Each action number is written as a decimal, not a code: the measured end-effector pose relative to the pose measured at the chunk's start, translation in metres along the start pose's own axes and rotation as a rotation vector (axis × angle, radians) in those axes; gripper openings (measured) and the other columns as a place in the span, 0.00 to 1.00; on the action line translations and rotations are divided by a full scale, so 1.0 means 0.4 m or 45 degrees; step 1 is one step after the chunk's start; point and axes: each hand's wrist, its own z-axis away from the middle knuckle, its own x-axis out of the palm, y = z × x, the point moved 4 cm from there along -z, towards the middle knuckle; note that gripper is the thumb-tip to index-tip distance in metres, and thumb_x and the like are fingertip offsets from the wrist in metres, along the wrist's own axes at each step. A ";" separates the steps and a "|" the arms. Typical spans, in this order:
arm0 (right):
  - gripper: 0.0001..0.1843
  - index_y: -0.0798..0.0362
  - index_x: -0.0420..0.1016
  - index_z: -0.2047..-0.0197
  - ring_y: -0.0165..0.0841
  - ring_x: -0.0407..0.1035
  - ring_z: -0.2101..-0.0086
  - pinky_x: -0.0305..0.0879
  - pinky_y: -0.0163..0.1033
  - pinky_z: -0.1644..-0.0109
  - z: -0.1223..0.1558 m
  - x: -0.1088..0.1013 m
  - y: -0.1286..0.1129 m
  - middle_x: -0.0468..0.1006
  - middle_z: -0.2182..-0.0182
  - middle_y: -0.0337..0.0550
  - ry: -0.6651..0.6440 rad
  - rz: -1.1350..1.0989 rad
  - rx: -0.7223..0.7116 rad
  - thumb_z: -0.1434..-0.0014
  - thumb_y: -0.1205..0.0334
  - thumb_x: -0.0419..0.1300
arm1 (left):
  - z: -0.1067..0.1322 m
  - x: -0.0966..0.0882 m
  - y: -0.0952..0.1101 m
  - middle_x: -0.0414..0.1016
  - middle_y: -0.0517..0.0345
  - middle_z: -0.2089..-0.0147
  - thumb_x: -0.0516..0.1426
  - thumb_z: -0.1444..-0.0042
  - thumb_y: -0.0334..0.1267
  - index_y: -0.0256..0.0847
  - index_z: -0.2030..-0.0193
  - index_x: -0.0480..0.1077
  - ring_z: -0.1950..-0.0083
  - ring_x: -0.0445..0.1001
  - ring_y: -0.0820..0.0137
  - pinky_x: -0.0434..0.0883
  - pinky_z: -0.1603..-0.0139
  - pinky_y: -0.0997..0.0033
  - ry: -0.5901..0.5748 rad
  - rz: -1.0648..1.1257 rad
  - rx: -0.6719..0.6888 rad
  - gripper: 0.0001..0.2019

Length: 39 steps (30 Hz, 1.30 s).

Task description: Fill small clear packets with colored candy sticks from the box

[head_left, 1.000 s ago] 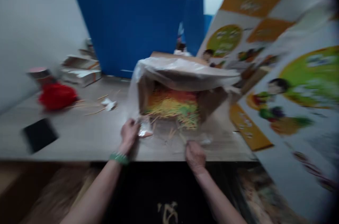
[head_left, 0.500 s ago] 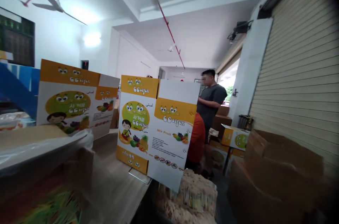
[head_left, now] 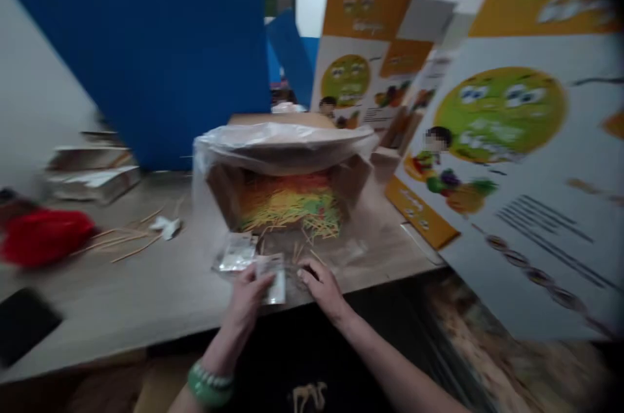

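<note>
A cardboard box (head_left: pixel 363 179) lined with clear plastic lies open toward me on the wooden table (head_left: pixel 146 283), full of thin yellow, green and red sticks (head_left: pixel 292 205). Small clear packets (head_left: pixel 236 253) lie in front of it. My left hand (head_left: pixel 248 302), with a green bead bracelet on the wrist, pinches one small clear packet (head_left: pixel 273 279) at the table's near edge. My right hand (head_left: pixel 322 286) rests beside it on the plastic sheet, fingers curled; whether they hold anything is unclear. The picture is blurred by motion.
A red fluffy bundle (head_left: pixel 41 237) and loose wooden sticks (head_left: pixel 124 244) lie at the left, with a black phone (head_left: pixel 24 325) near the edge. Flat white boxes (head_left: pixel 92 169) stack before a blue panel (head_left: pixel 160 62). Printed cartons (head_left: pixel 511 159) stand at the right.
The view swung up to the room and a standing person, then back down to the table. Both hands now sit closer together at the near edge, the left one on a packet.
</note>
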 end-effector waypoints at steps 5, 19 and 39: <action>0.09 0.53 0.67 0.74 0.29 0.59 0.71 0.56 0.33 0.66 -0.049 0.040 0.002 0.65 0.76 0.34 -0.170 -0.389 0.191 0.50 0.57 0.59 | -0.014 0.014 -0.005 0.81 0.56 0.66 0.71 0.66 0.39 0.37 0.63 0.78 0.68 0.76 0.68 0.74 0.63 0.69 0.069 0.250 -0.032 0.20; 0.09 0.52 0.71 0.71 0.30 0.64 0.69 0.57 0.34 0.63 -0.148 -0.097 0.022 0.71 0.74 0.37 -0.314 0.017 0.103 0.44 0.60 0.53 | -0.081 -0.013 -0.056 0.78 0.56 0.72 0.70 0.61 0.49 0.36 0.72 0.77 0.71 0.74 0.67 0.72 0.65 0.68 -0.160 0.098 -0.262 0.17; 0.09 0.56 0.74 0.63 0.41 0.61 0.58 0.52 0.46 0.53 -0.145 -0.213 0.044 0.75 0.62 0.49 -0.453 1.628 -0.546 0.39 0.71 0.53 | -0.008 0.042 -0.064 0.66 0.45 0.33 0.54 0.39 0.29 0.38 0.70 0.72 0.29 0.57 0.52 0.59 0.34 0.39 -0.546 -1.568 1.131 0.09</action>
